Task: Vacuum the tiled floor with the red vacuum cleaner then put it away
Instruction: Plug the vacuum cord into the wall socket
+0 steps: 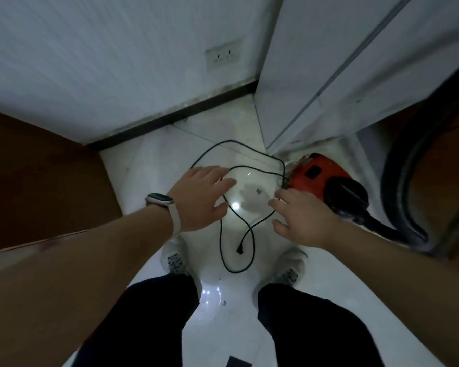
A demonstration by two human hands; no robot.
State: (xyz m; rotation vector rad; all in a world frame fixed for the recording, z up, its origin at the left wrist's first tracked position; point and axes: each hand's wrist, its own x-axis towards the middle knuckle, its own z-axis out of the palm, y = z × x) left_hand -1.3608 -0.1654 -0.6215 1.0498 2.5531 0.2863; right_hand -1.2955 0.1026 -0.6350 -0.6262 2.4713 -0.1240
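The red vacuum cleaner [318, 178] sits on the white tiled floor [154, 165] at the right, in the corner beside a white cabinet. Its black hose [398, 186] curves up along the right edge. The black power cord [249, 229] lies in loose loops on the floor in front of me, and its plug [239, 250] rests between my feet. My left hand [204, 197], with a watch on the wrist, hovers over the cord with fingers spread. My right hand [302, 221] reaches down beside the vacuum with relaxed fingers and holds nothing.
A wall socket [223, 56] sits on the white wall ahead, above a dark skirting board [175, 117]. A brown wooden panel [37, 181] stands at the left. The white cabinet [329, 75] fills the upper right. My shoes stand on the tiles below the cord.
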